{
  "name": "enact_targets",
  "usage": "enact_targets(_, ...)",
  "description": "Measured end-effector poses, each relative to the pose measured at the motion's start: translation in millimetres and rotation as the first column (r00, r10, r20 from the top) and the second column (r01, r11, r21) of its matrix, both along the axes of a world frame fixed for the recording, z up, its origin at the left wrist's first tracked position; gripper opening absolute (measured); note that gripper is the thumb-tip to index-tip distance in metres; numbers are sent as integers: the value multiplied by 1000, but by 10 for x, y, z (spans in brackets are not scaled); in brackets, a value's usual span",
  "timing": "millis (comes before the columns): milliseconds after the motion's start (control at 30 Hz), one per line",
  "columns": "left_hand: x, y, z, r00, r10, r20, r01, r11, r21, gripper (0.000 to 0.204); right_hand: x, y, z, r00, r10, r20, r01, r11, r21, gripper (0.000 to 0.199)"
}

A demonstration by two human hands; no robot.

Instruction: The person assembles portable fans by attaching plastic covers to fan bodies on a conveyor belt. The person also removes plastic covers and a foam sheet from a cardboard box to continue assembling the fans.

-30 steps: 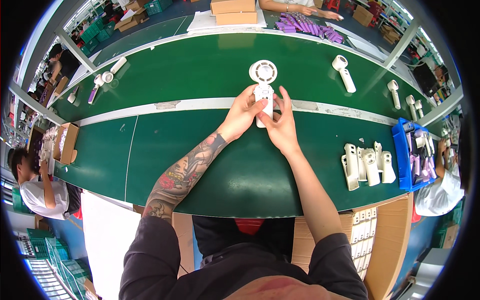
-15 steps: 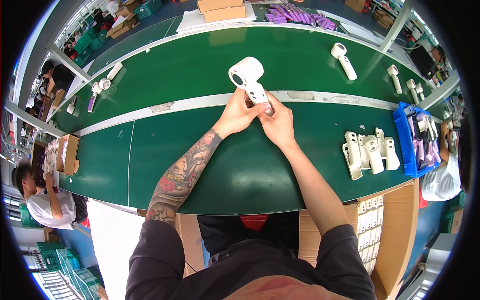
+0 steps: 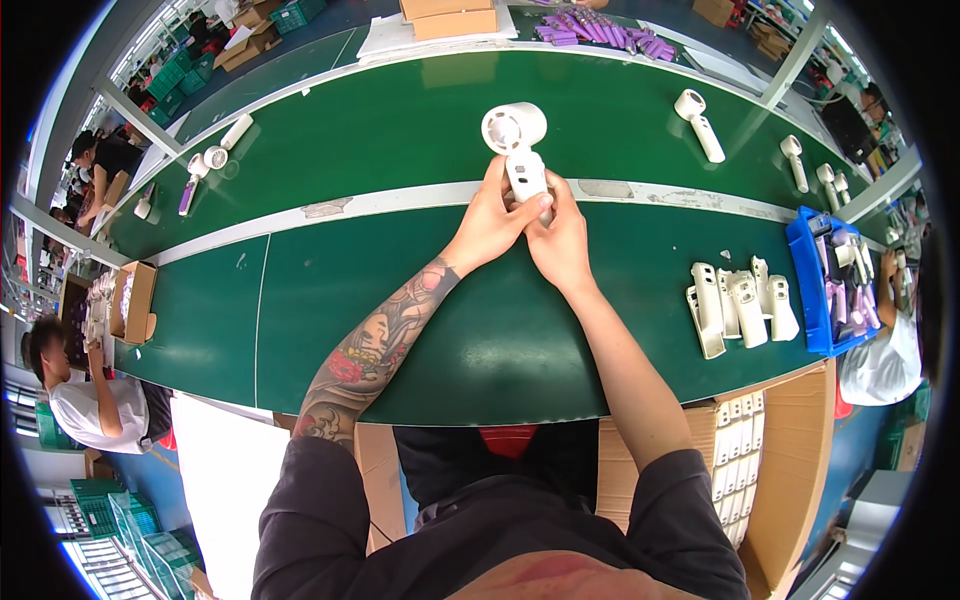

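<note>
While both hands meet over the pale stripe that runs along the green table (image 3: 400, 330), they hold a white handheld fan (image 3: 520, 150) between them, its round head tipped away from the person and its handle pointing back toward the body. The left hand (image 3: 490, 222) wraps the handle from the left, fingers curled closed around it, thumb up along its side. The right hand (image 3: 560, 235) closes on the lower handle from the right, fingers bunched tight against the plastic. The two hands touch each other at the handle, and they hide its lower end.

Off to the right, well apart from the hands, a row of white handle shells (image 3: 738, 305) lies on the table, just beside a blue bin (image 3: 812, 290) of small parts. Farther along the belt, another finished white fan (image 3: 698, 122) lies on its side, with smaller ones (image 3: 792, 160) beyond it. To the left, near the far edge, a white fan and loose pieces (image 3: 205, 165) lie together. A cardboard box (image 3: 135, 300) sits at the table's left edge. Below the right forearm, a carton of white shells (image 3: 738, 455) stands at the near edge.
</note>
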State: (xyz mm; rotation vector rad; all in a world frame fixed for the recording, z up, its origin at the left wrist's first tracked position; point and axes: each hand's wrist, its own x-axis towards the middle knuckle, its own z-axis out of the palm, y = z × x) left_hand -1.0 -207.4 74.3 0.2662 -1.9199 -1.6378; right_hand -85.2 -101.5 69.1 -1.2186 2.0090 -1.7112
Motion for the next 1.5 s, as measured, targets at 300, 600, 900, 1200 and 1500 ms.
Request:
enact_targets(300,37,71,-10,992,-95,77,102,991,-91,77,-351,69,-37,14,646,763,-209,748,-630,40)
enact_targets(600,59,-25,-25,973,-213,-88,226,960,167,67,-105,7,64,980,-144,-135,121,978,-168,38)
enact_targets(900,51,-82,10,975,-150,-162,209,861,464,50,-312,86,97,825,189,533,-41,960,-277,38)
enact_targets(1200,59,-370,-95,950,-76,-302,285,602,746,55,-570,132,-8,458,410,789,-63,900,-431,38)
enact_targets(1500,39,-394,-86,956,-122,-268,285,611,738,50,-623,286,251,643,191,741,331,803,-495,37)
